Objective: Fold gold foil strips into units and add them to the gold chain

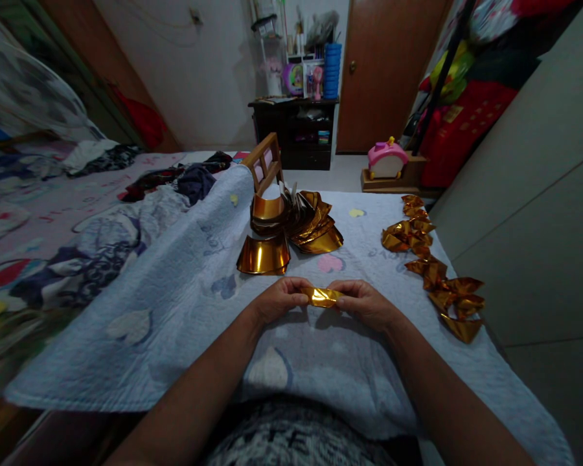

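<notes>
Between my two hands, just above the blue quilt (315,336), is a short folded strip of shiny gold foil paper (323,297). My left hand (284,299) pinches its left end between thumb and fingers. At the other end my right hand (362,301) grips it the same way. Beyond my hands lie fanned stacks of curved gold foil sheets (263,255), some showing pale undersides. Along the right edge of the quilt runs a row of folded gold foil pieces (454,294), bunched together in an uneven line.
A wooden bed rail (267,162) rises behind the sheets. To the left, a lower bed holds rumpled clothes (175,184). A pale cabinet (539,213) borders the quilt on the right. Farther back stand a dark shelf unit (291,136) and a pink toy (387,159).
</notes>
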`<state>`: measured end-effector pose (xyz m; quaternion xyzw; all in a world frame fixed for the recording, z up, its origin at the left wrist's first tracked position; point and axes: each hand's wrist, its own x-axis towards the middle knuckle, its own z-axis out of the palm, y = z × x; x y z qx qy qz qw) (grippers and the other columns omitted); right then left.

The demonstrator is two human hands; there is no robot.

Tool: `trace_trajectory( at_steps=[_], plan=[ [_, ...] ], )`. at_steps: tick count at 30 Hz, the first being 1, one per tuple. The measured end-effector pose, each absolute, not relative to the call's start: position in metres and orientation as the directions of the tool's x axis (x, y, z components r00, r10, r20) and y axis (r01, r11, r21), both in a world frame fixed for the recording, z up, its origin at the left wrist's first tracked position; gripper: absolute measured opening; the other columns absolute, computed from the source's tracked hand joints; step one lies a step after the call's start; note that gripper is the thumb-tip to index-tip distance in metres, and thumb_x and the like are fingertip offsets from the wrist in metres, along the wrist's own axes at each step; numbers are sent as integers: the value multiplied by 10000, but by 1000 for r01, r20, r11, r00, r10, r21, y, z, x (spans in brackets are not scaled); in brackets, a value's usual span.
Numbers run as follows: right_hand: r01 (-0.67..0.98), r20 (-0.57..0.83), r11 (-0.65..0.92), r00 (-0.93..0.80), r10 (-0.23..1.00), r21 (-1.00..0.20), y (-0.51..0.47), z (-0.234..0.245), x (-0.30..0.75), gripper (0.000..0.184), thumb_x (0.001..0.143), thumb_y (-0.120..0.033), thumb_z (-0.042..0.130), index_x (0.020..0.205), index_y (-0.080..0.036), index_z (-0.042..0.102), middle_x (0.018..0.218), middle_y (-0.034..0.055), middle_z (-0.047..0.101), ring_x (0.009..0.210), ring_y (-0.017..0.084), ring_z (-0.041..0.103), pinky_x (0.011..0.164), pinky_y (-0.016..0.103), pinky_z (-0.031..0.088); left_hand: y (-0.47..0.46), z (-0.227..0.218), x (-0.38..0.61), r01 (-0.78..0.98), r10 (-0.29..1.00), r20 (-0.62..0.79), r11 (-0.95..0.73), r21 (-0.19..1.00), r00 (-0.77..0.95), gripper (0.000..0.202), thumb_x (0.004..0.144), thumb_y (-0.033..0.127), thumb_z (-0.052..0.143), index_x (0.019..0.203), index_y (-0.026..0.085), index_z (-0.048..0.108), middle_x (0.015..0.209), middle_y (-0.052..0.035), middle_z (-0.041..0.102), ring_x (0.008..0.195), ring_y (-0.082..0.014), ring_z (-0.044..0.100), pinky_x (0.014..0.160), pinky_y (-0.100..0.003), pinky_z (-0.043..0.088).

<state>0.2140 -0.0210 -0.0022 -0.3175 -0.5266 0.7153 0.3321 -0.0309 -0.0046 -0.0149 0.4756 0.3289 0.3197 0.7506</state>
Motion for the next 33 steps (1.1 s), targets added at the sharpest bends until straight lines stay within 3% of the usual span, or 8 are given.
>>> trace_trajectory(
  at_steps=[13, 23, 33],
  plan=[
    [-172, -120, -248, -535, 836, -953, -20, -8, 212, 339, 713, -436, 850, 876, -159, 743, 702, 9, 669, 613, 123, 551, 580, 253, 401, -5, -18, -32, -157, 792, -205, 352, 923, 575, 452, 601, 413, 941, 901, 137, 745, 834, -37, 714, 741, -140, 617, 716, -245, 455],
    [-191, -99, -234, -534, 840, -953, -21, -9, 213, 315, 754, -431, 837, 859, -169, 696, 705, -2, 674, 616, 120, 573, 623, 263, 432, -6, -18, -30, -201, 790, -194, 371, 907, 582, 437, 605, 394, 942, 877, 135, 719, 730, -9, 675, 651, -110, 586, 644, -219, 431],
    [-276, -130, -343, -577, 806, -898, -21, -9, 216, 363, 708, -409, 890, 866, -159, 680, 753, 26, 742, 644, 130, 655, 658, 263, 496, -6, -15, -31, -179, 784, -200, 367, 913, 588, 485, 586, 467, 942, 839, 117, 720, 669, -25, 687, 599, -110, 583, 605, -219, 417]
  ],
)
